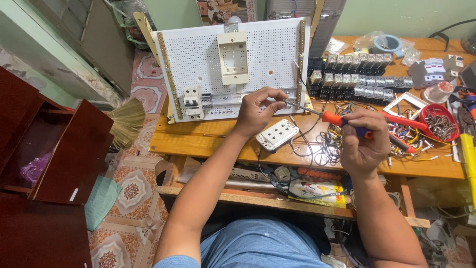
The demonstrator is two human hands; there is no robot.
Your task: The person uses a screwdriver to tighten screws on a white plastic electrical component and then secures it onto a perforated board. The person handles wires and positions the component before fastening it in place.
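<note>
My right hand (pixel 366 141) grips an orange and blue screwdriver (pixel 332 118), whose metal shaft points left toward my left hand (pixel 257 110). The left hand's thumb and fingers pinch something small at the screwdriver's tip; what it is I cannot tell. Both hands hover over a wooden table (pixel 208 144). Just below the left hand lies a white socket plate (pixel 277 134) with black wires leading off it. Behind the hands leans a white perforated board (pixel 198 54) carrying a cream mounting box (pixel 233 57) and a white circuit breaker (pixel 192 101).
Rows of relays (pixel 357 74) sit at the back right. A red bowl of metal hooks (pixel 440 121), loose wires (pixel 329 146), red pliers (pixel 401 121) and a tape roll (pixel 386 44) crowd the right. A dark red cabinet (pixel 54 149) and a broom (pixel 126 121) stand left.
</note>
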